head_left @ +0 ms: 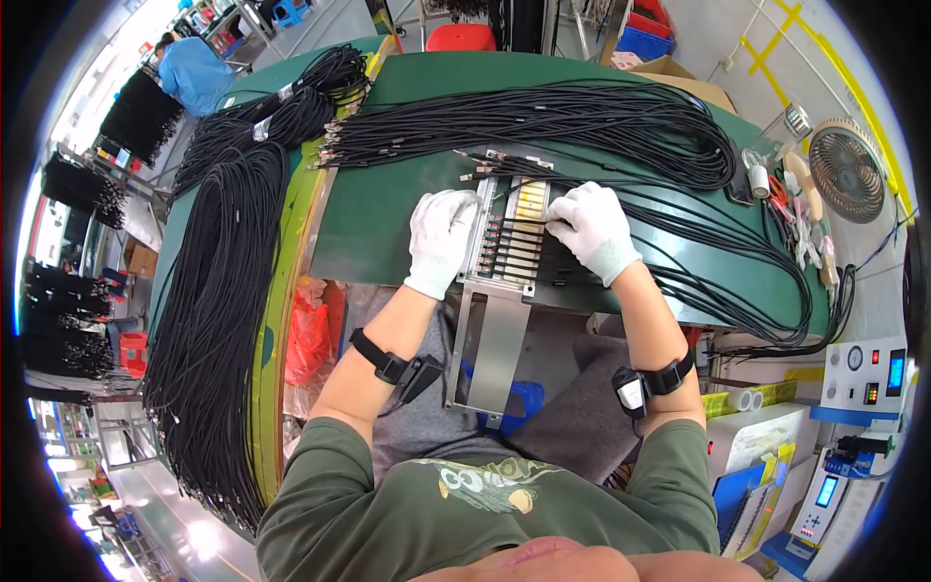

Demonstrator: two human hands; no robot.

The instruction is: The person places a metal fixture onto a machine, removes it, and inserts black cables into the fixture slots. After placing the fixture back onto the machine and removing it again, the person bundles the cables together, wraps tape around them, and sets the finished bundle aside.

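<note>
A metal slotted fixture (506, 233) lies at the table's front edge, with several black cable ends set side by side in its lower slots. The upper slots show yellow strips. My left hand (445, 231), in a white glove, is closed at the fixture's left edge; whatever its fingers hold is hidden. At the opposite edge my right hand (590, 225), gloved too, has thumb and fingers pinched on a black cable (532, 222) that runs across the slots. More loose cable ends with metal connectors (477, 176) lie just beyond the fixture.
A long bundle of black cables (543, 121) lies across the green table (373, 228). More bundles (218, 291) hang over the left side, past a yellow edge strip (281, 359). A fan (847, 170) and hand tools stand at the right. A person in blue (194, 76) is far left.
</note>
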